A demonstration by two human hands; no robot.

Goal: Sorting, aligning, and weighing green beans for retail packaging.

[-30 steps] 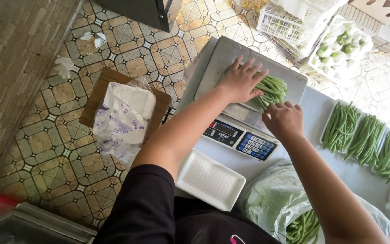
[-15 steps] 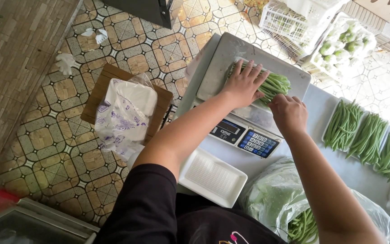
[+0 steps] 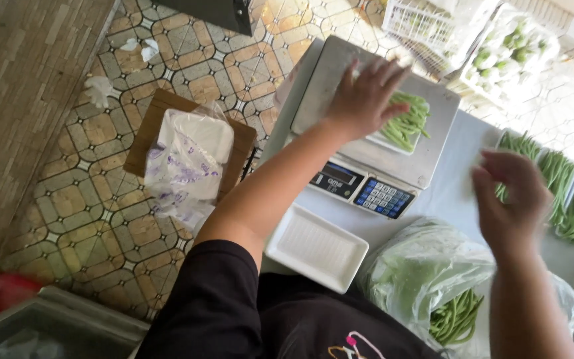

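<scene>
Evidently, the green beans (image 3: pixel 406 123) are pressed flat on the scale (image 3: pixel 426 159) by the left hand (image 3: pixel 363 100), fingers spread; the right hand (image 3: pixel 509 196) is held loosely open, empty, beside it.

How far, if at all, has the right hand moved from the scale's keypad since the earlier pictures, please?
Yes. The right hand has left its place just above the scale's keypad and swung rightward, toward the rows of green beans.

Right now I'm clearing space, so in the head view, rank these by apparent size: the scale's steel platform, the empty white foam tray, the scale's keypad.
1. Steel platform, largest.
2. Empty white foam tray, though its nearness to the camera flatters it.
3. Keypad, plainly smallest.
</scene>
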